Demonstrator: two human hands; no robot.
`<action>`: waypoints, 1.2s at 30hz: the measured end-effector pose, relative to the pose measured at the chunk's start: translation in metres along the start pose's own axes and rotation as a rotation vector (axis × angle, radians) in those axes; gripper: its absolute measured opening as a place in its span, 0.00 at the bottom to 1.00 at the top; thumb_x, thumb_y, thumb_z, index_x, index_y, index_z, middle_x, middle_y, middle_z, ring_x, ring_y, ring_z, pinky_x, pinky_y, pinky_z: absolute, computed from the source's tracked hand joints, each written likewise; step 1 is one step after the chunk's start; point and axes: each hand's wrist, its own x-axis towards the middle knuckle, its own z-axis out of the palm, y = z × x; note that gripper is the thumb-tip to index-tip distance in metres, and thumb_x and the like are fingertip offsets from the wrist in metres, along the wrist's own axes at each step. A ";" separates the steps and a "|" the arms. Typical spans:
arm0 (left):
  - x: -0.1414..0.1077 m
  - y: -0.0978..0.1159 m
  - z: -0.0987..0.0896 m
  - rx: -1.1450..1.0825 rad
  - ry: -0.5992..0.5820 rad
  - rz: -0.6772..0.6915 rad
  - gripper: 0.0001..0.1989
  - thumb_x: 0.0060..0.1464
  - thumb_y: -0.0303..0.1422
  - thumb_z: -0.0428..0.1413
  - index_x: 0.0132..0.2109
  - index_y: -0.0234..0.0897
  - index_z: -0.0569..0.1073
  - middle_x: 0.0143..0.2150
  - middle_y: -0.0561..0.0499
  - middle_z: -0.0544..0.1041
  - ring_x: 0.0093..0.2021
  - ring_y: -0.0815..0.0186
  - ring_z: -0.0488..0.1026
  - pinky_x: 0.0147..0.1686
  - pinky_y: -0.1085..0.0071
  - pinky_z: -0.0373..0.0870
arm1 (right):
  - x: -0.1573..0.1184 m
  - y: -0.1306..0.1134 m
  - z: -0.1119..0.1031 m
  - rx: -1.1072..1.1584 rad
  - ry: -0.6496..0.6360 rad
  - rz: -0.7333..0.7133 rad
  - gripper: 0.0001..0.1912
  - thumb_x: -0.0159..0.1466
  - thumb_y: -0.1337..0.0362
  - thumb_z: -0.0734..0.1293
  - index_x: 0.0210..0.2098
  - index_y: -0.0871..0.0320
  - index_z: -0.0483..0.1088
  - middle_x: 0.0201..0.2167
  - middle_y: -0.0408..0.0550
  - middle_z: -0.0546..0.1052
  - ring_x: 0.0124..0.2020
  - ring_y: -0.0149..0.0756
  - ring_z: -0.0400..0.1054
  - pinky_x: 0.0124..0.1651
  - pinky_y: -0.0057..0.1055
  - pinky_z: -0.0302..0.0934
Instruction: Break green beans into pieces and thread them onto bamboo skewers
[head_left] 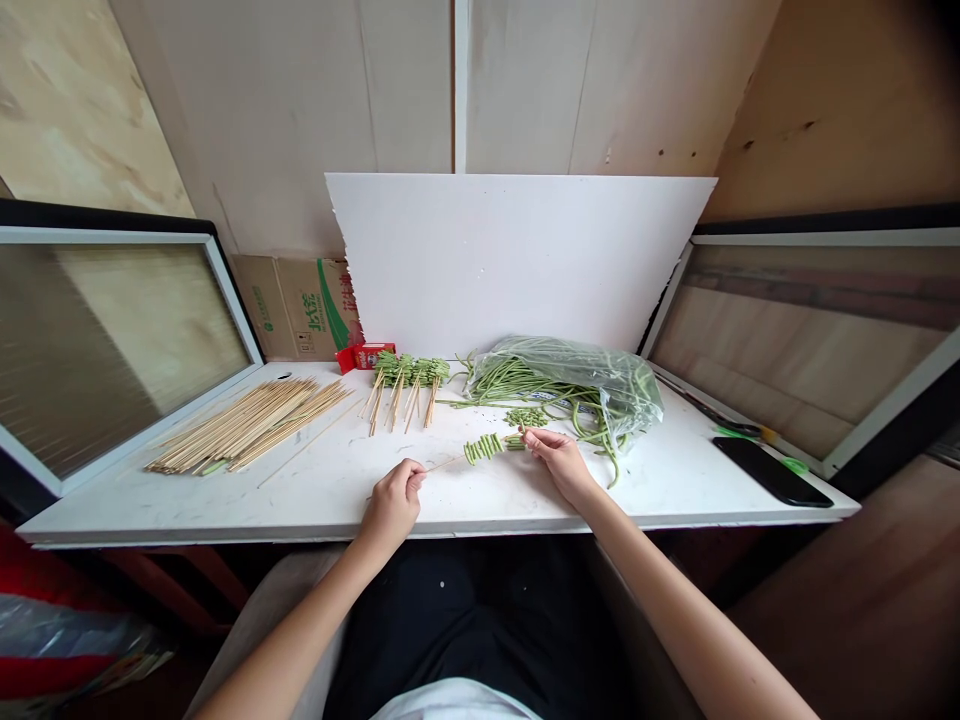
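My left hand [394,500] is closed round the bare part of a thin wooden skewer [446,464], which points to the right. Green bean pieces [484,448] are threaded side by side on the skewer. My right hand [556,458] is pinched at the skewer's far end, by the last bean pieces; its fingertips partly hide what they grip. Just behind that hand lies a small pile of cut bean pieces [527,416]. Long green beans [517,380] stick out of a clear plastic bag [630,385] behind it.
A heap of bare skewers [247,425] covers the left of the white table [315,505]. Filled bean skewers [409,372] lie at the back, beside a red box [371,356]. A black phone [769,470] is at the right. A white board [517,260] stands behind.
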 end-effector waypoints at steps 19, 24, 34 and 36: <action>0.001 0.002 -0.001 -0.001 -0.004 0.018 0.08 0.69 0.32 0.49 0.41 0.41 0.72 0.34 0.50 0.79 0.35 0.62 0.77 0.37 0.68 0.69 | 0.003 0.004 0.000 0.047 0.036 0.012 0.23 0.52 0.44 0.81 0.39 0.53 0.84 0.43 0.50 0.83 0.39 0.40 0.70 0.39 0.35 0.62; 0.002 0.003 -0.002 0.007 -0.009 0.021 0.08 0.69 0.32 0.49 0.41 0.41 0.72 0.33 0.50 0.79 0.35 0.62 0.77 0.37 0.68 0.70 | 0.003 0.003 0.001 0.027 0.040 0.006 0.25 0.52 0.42 0.80 0.40 0.52 0.84 0.41 0.49 0.83 0.38 0.40 0.71 0.39 0.35 0.62; 0.001 0.002 -0.002 -0.004 -0.009 0.011 0.09 0.68 0.31 0.49 0.41 0.41 0.73 0.34 0.50 0.79 0.35 0.62 0.77 0.37 0.69 0.70 | 0.003 0.004 -0.001 0.015 0.024 -0.008 0.23 0.53 0.43 0.80 0.40 0.52 0.85 0.41 0.50 0.83 0.36 0.40 0.69 0.39 0.35 0.62; 0.001 0.001 -0.001 0.002 -0.009 0.005 0.09 0.68 0.31 0.49 0.41 0.41 0.73 0.34 0.50 0.79 0.35 0.62 0.77 0.37 0.69 0.70 | 0.002 0.004 -0.001 0.015 0.015 -0.015 0.22 0.54 0.44 0.80 0.40 0.52 0.85 0.42 0.49 0.83 0.37 0.40 0.70 0.40 0.36 0.61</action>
